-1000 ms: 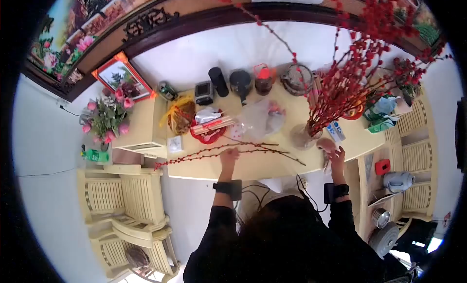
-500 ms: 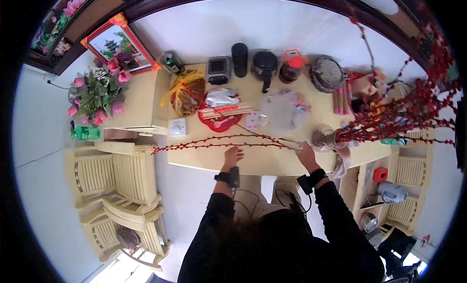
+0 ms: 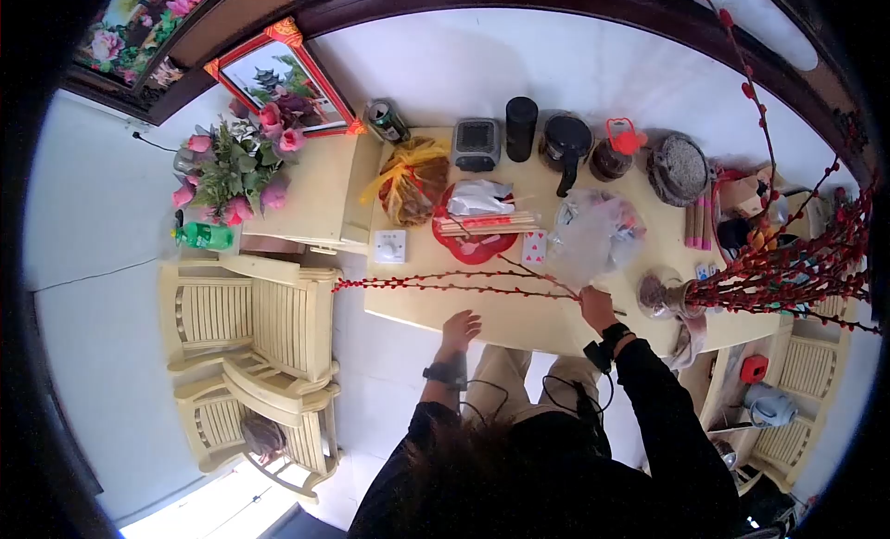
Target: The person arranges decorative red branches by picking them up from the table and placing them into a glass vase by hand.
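Note:
Long branches with red buds (image 3: 445, 285) lie across the front of the cream table (image 3: 417, 311), their tips past its left edge. My right hand (image 3: 598, 307) is closed around their stem ends. Nearer the front edge, my left hand (image 3: 461, 329) is open with fingers apart, just below the branches and touching none. Right of my right hand stands a glass vase (image 3: 660, 296), from which many red-budded branches (image 3: 788, 266) spread out to the right. A pinkish cloth (image 3: 688, 341) hangs over the table edge beside the vase.
Behind the branches are a red tray (image 3: 475, 250) with chopsticks, a yellow bag (image 3: 414, 182), a clear plastic bag (image 3: 593, 235), a black jug (image 3: 565, 142) and a stone-like bowl (image 3: 680, 168). Pink flowers (image 3: 243, 164) and a framed picture (image 3: 286, 80) stand left.
My right hand has moved left from the cloth by the vase and closed on the loose branches' stems. My left hand has drawn back toward the front edge. The camera view has shifted.

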Motion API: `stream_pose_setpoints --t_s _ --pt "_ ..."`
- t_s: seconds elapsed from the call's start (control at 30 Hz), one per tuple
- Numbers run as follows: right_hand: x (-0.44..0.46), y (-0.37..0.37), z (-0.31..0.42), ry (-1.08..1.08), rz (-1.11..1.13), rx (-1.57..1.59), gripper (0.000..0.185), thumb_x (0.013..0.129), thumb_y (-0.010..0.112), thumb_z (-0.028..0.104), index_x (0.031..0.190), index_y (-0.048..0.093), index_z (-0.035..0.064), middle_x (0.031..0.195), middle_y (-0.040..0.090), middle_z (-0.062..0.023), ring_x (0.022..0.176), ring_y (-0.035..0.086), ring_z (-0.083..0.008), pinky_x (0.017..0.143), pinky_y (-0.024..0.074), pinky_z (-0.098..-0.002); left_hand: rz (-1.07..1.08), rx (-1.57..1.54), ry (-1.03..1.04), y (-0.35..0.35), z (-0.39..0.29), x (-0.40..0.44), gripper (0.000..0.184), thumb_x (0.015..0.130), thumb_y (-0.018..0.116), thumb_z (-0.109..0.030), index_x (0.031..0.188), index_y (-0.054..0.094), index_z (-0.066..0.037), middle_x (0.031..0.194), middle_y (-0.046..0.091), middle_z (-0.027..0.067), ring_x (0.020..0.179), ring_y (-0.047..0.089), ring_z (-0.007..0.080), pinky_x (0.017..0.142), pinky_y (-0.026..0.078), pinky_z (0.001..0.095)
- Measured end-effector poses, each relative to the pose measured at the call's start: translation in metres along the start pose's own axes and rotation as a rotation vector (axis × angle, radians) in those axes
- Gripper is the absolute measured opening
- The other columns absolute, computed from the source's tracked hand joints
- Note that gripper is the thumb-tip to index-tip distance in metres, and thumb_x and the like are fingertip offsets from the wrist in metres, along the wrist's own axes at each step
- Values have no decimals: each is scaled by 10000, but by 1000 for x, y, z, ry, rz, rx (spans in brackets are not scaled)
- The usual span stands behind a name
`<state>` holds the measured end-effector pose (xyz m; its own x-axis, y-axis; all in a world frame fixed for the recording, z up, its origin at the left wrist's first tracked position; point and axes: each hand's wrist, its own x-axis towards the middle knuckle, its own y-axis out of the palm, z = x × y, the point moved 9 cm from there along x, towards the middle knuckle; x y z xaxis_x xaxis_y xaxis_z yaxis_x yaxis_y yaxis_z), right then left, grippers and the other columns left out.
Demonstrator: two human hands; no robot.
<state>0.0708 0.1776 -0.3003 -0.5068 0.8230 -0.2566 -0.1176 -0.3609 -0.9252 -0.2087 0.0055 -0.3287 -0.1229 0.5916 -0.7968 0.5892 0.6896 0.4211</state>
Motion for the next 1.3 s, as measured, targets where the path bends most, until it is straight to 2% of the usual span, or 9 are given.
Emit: stream_pose_setpoints --t_s 0.17,0.47,0.6,0.8,0.9,0.93,1.07,1.17,1.3 --pt "-9 -5 11 5 18 27 439 662 593 266 1004 445 31 845 525 -112 691 558 -267 551 456 -385 12 6 -16 -15 -6 1 317 818 435 -217 1050 442 -1 944 537 158 777 539 233 683 463 319" --pt "-12 23 11 -71 1 -70 90 729 447 115 742 521 65 665 533 -108 636 548 -284 514 418 -401 87 103 66 45 -18 -7 316 816 424 -191 1060 439 10 910 552 157 771 547 237 674 471 311" --pt "-28 -6 24 -162 -208 14 100 726 442 101 752 523 49 665 532 -116 616 542 -287 511 418 -392 155 71 77 42 -12 -8 307 789 482 -168 1042 455 5 914 553 151 773 547 232 671 469 306" --pt "-50 -58 46 -110 -52 -4 105 726 452 107 753 516 29 688 548 -133 653 552 -268 556 423 -379 132 251 134 66 -32 -37 310 800 490 -178 1060 444 -14 939 542 125 748 541 199 648 459 293" --pt "-71 -73 52 -224 -245 48 98 724 460 107 766 509 33 690 550 -118 665 560 -254 555 438 -363 223 260 175 97 -47 -55 347 816 500 -219 1084 429 -10 960 540 110 744 546 176 637 462 282" --pt "-70 -67 48 -152 -123 10 113 727 455 104 804 509 41 691 547 -101 665 563 -239 550 449 -344 250 274 182 108 -50 -58 340 820 496 -218 1082 430 -12 960 541 108 749 542 171 634 455 276" --pt "-99 -98 45 -218 -229 46 112 728 455 106 809 510 51 711 538 -96 671 563 -240 550 452 -342 335 291 121 144 -42 -69 289 839 469 -202 1060 445 -16 965 540 112 737 523 150 619 428 254" --pt "-112 -121 35 -91 -57 16 116 742 432 111 823 502 68 760 536 -105 679 559 -255 560 450 -357 499 209 138 189 -37 -98 276 838 435 -160 1075 442 -20 996 531 131 708 491 159 639 410 276" --pt "-134 -163 23 -51 -168 118 130 765 434 141 828 534 86 782 527 -92 716 545 -248 595 447 -358 681 308 408 249 -48 -161 226 837 475 -160 1001 481 -5 950 546 114 710 486 142 629 404 254"
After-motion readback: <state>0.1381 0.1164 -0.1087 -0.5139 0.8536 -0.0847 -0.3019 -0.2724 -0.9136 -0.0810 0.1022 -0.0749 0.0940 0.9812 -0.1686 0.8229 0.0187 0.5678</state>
